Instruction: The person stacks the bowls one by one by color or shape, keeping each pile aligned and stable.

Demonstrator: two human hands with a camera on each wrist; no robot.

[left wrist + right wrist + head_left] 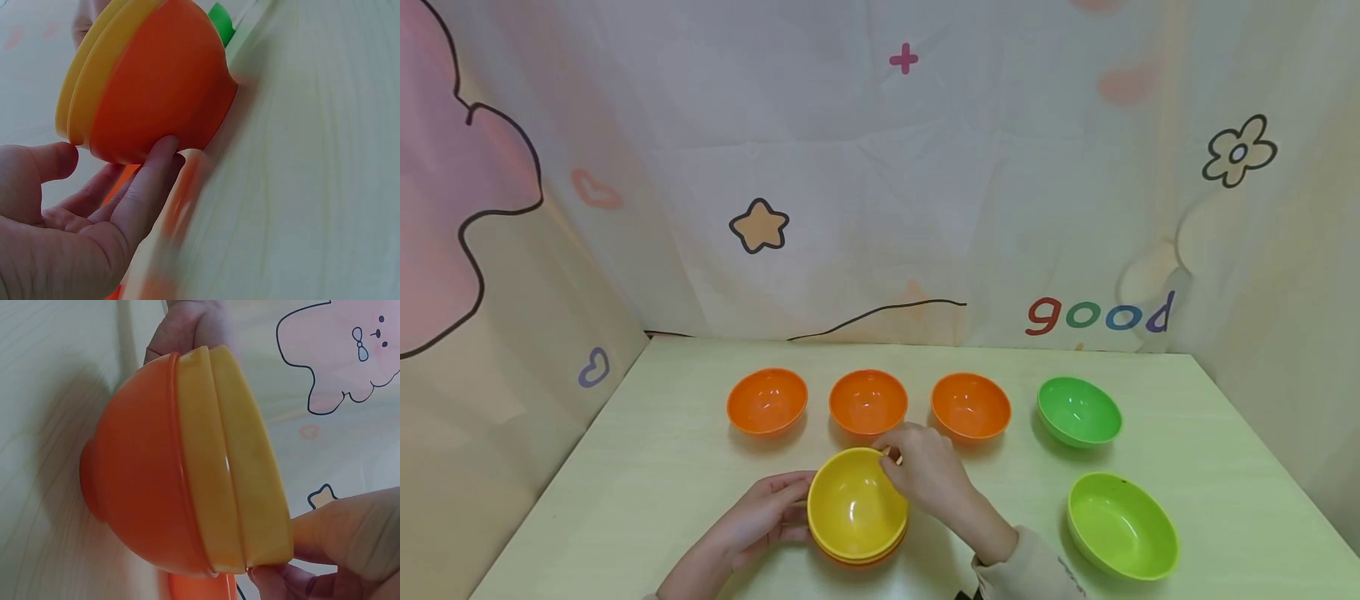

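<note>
A round, glossy yellow bowl (857, 500) with a smooth rim sits uppermost in a nested stack at the near middle of the counter (625, 467), its mouth facing up. Just under it is a second round yellow bowl (206, 462), its rim showing as a band below the first, and both sit inside a deep, round orange bowl (140, 469) with a short foot, which forms the bottom of the stack. The right hand (928, 471) pinches the far right part of the upper yellow bowl's rim between thumb and fingers. The left hand (767, 512) lies along the left side of the stack, its fingers extended and loosely spread, one touching the wall of the orange bowl and the thumb up by the yellow rims. A pale sleeve (1030, 571) shows on the right forearm. Behind the stack, three separate round orange bowls stand in a row: a left one (767, 403), a middle one (868, 403) and a right one (971, 407). A round bright-green bowl (1078, 412) continues that row on the right, and nearer the person stands a wider lime-green bowl (1122, 527). Beyond the counter hangs a pale cloth backdrop (820, 125), printed with an outlined star (760, 227), a flower (1238, 152) and the multicoloured word "good" (1097, 317).
</note>
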